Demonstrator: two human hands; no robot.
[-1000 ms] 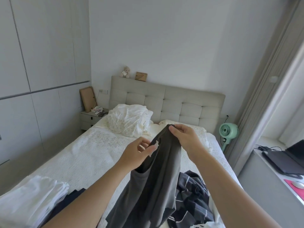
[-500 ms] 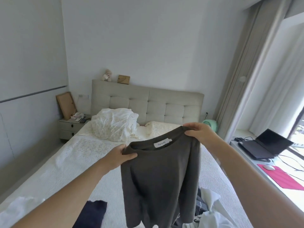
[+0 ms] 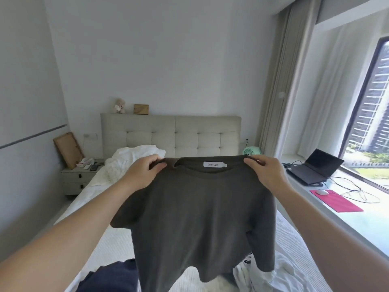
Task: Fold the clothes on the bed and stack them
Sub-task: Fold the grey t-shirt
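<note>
One white-covered bed [image 3: 109, 245] beside bright window [image 3: 366, 114].

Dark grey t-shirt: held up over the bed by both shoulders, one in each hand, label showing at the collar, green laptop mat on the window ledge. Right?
Nearly. The mat on the window ledge is pink, not green, as the head view shows. The rest holds: the left hand and right hand each grip a shoulder of the dark grey t-shirt over the bed, its label showing at the collar.

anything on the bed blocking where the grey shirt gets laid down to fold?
Partly. The grey shirt hangs from both hands over the bed. Under its hem lie a navy garment to the left and white crumpled clothes to the right; bare bedspread lies further up.
</note>
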